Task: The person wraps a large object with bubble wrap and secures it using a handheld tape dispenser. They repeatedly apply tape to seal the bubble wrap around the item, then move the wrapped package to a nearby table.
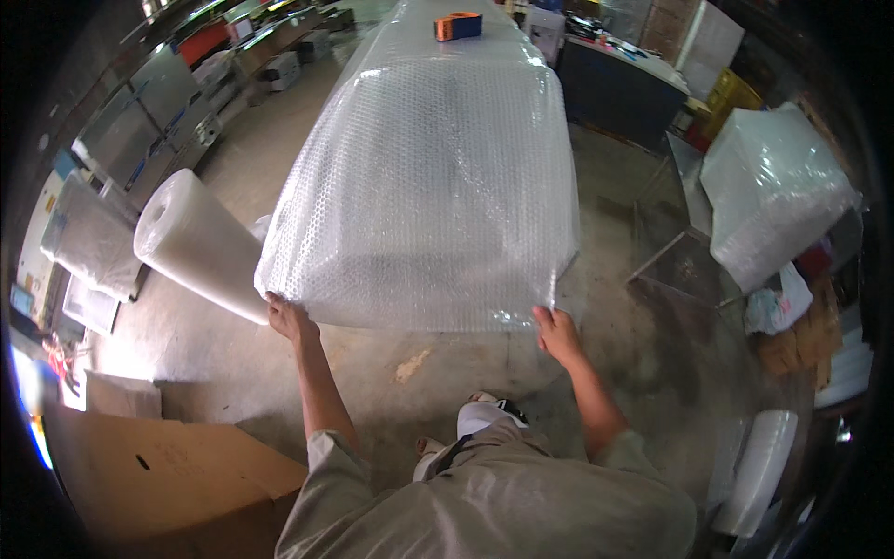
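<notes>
A wide sheet of clear bubble wrap (438, 177) covers a long, table-high object, and its near edge hangs toward me. My left hand (291, 319) is closed on the near left corner of the sheet. At the near right corner, my right hand (557, 334) pinches the same wrap between thumb and fingers. The edge runs fairly straight between both hands. What lies beneath shows only as a pale, blurred shape. On top, toward the far end, rests an orange and dark blue tape dispenser or box (458, 26); its exact kind is unclear.
A big bubble wrap roll (200, 238) stands tilted on the left. An open cardboard box (168, 475) is at the lower left. On the right, a plastic-wrapped bulky item (778, 186) sits by a metal frame (684, 252). Another roll (759, 470) is lower right. A dark desk (615, 93) stands behind.
</notes>
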A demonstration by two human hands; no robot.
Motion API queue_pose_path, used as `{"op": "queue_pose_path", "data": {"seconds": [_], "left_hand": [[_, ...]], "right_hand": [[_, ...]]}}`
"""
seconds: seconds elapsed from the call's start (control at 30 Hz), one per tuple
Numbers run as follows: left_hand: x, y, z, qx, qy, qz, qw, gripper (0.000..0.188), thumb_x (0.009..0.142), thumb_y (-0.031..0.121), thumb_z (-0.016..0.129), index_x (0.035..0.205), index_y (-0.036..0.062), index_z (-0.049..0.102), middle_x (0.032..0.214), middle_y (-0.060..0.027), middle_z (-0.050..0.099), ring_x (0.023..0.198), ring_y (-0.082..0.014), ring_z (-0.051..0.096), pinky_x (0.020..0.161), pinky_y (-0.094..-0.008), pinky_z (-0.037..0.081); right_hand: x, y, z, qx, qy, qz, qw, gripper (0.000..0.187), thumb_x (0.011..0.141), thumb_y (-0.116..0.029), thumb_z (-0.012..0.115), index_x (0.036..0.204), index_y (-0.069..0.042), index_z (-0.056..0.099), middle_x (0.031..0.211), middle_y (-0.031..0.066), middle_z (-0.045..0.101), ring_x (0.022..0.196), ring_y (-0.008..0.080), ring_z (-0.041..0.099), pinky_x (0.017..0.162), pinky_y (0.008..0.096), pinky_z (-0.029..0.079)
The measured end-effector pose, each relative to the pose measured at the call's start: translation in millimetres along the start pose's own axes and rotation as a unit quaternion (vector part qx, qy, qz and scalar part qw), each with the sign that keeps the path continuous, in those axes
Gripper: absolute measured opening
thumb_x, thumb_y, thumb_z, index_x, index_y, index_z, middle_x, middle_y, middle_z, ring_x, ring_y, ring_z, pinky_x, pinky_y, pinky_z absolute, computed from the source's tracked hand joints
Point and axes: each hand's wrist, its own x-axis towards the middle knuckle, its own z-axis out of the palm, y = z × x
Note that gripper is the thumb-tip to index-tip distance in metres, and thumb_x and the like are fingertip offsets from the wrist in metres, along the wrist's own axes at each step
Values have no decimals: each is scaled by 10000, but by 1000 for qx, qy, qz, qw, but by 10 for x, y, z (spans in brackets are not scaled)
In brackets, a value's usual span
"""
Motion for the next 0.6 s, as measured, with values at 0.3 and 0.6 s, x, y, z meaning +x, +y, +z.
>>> {"op": "queue_pose_path", "data": {"seconds": [0.3,0.6], "left_hand": [[-11,-46,-123,-224,-171,-304,910,782,1033,613,411,1542,29,301,1564,-170,387,1385,-314,450,1103,-472,405],[363,-409,-273,40,56,-101,993,529,1046,358,558,1375,-30,413,1262,-153,529,1169,-232,523,1012,-382,445]], "right_hand": [[433,401,350,-61,121,-6,991,675,1004,-619,493,725,-6,543,559,87,536,483,213,593,505,378,470],[632,-72,-99,-179,-98,112,973,638,1044,-526,469,692,-11,605,570,99,642,460,193,596,508,373,488]]}}
